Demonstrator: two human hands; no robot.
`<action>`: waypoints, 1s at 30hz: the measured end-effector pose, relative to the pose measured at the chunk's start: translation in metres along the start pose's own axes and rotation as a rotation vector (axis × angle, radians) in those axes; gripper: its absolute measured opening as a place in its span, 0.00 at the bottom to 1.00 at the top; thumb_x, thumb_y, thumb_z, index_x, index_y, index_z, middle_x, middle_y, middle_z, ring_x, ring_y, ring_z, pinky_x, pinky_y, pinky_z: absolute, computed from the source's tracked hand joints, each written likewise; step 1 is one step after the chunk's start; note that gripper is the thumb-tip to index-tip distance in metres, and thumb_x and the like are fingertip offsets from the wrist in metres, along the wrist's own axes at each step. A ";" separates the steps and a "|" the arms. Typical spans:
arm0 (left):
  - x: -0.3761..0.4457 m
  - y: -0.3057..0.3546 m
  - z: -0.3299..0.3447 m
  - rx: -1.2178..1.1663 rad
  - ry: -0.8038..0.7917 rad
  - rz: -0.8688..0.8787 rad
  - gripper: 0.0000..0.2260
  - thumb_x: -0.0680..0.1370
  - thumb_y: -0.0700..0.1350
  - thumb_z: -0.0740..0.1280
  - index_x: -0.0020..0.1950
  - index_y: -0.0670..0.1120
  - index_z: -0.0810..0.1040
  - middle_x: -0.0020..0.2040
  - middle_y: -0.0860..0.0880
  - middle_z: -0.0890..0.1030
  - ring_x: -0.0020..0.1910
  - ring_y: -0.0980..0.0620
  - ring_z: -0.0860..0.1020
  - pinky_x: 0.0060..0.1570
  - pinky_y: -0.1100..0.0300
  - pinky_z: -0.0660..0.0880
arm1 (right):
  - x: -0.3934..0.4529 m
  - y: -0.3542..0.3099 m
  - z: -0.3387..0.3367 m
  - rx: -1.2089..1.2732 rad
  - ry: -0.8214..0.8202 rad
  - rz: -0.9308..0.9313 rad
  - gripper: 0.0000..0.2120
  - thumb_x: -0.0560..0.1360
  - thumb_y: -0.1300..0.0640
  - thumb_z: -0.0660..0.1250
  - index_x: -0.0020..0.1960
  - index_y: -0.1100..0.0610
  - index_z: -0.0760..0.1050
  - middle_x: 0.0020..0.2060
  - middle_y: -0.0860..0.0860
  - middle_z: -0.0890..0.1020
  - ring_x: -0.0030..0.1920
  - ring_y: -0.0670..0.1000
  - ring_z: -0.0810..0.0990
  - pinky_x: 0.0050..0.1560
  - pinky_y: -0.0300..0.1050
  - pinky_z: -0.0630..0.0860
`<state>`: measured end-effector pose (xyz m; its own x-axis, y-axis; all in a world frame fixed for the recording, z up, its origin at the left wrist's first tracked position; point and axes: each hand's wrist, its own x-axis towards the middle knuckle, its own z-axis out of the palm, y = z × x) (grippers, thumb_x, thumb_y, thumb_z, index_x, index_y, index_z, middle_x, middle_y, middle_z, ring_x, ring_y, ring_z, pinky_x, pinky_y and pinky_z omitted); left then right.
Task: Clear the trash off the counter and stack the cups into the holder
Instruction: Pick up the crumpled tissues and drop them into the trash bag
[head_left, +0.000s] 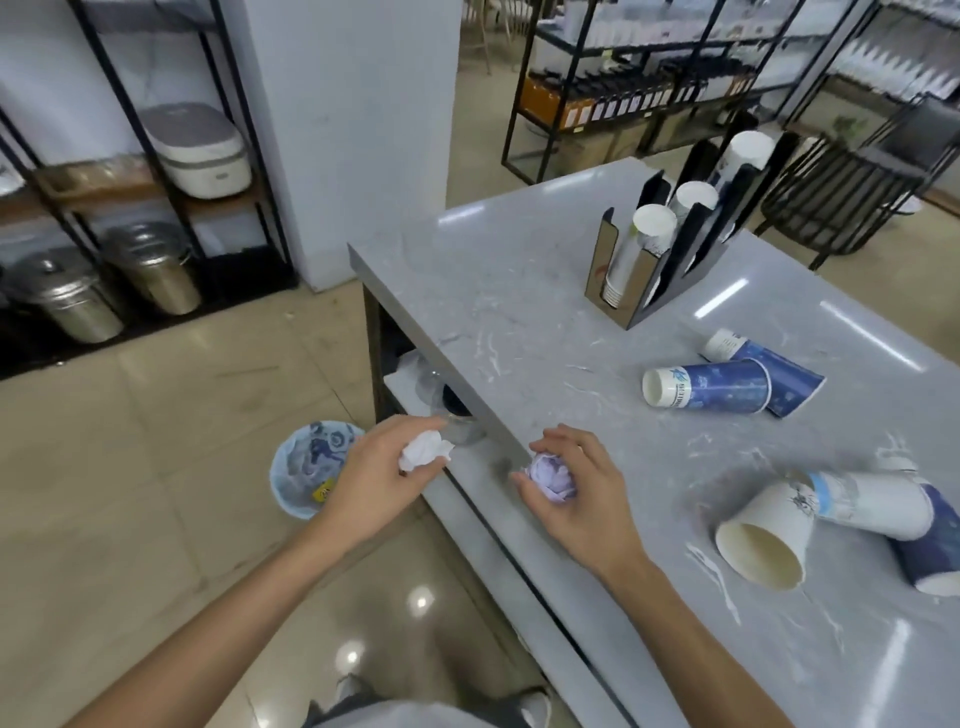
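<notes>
My left hand (384, 478) holds a crumpled white paper ball (425, 451) just off the counter's left edge, above the floor. My right hand (576, 488) grips a crumpled pale purple paper ball (551, 477) over the grey marble counter (519, 312) near that edge. A small bin (304, 475) lined with a bag and holding trash stands on the floor left of my left hand. The black cup holder (670, 260) at the counter's far side carries three stacks of paper cups. Two blue cups (727, 387) lie on their sides mid-counter; several white and blue cups (831, 525) lie at the right.
A shelf under the counter holds a glass and dark items (447, 410). Metal racks with steel pots (150, 270) and a white cooker (195, 148) stand at the left. A black wire chair (841, 202) is beyond the counter. A white pillar (358, 130) rises behind.
</notes>
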<state>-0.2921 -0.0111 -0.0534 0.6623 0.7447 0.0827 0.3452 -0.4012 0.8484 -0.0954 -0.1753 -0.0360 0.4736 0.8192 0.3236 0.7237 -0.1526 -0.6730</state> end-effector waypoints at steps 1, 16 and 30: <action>-0.003 -0.008 -0.009 0.011 0.008 -0.008 0.16 0.75 0.46 0.75 0.63 0.52 0.81 0.59 0.55 0.82 0.57 0.61 0.78 0.57 0.76 0.68 | 0.003 -0.006 0.011 -0.007 -0.015 -0.011 0.16 0.70 0.56 0.81 0.55 0.58 0.82 0.58 0.53 0.80 0.61 0.52 0.81 0.62 0.43 0.78; -0.044 -0.104 -0.106 0.096 0.137 -0.164 0.16 0.74 0.42 0.76 0.61 0.48 0.82 0.56 0.56 0.80 0.55 0.56 0.78 0.53 0.80 0.65 | 0.037 -0.074 0.157 0.033 -0.275 -0.099 0.15 0.71 0.52 0.79 0.54 0.57 0.82 0.56 0.52 0.80 0.57 0.50 0.80 0.60 0.46 0.78; -0.020 -0.225 -0.136 0.152 0.165 -0.403 0.17 0.76 0.48 0.73 0.65 0.54 0.79 0.60 0.56 0.78 0.57 0.57 0.77 0.57 0.63 0.73 | 0.092 -0.049 0.301 0.055 -0.504 -0.005 0.15 0.72 0.52 0.78 0.55 0.56 0.80 0.57 0.50 0.77 0.59 0.50 0.77 0.61 0.29 0.70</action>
<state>-0.4737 0.1373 -0.1751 0.3445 0.9274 -0.1458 0.6553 -0.1264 0.7447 -0.2380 0.0743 -0.1734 0.1593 0.9869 -0.0258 0.6916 -0.1302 -0.7105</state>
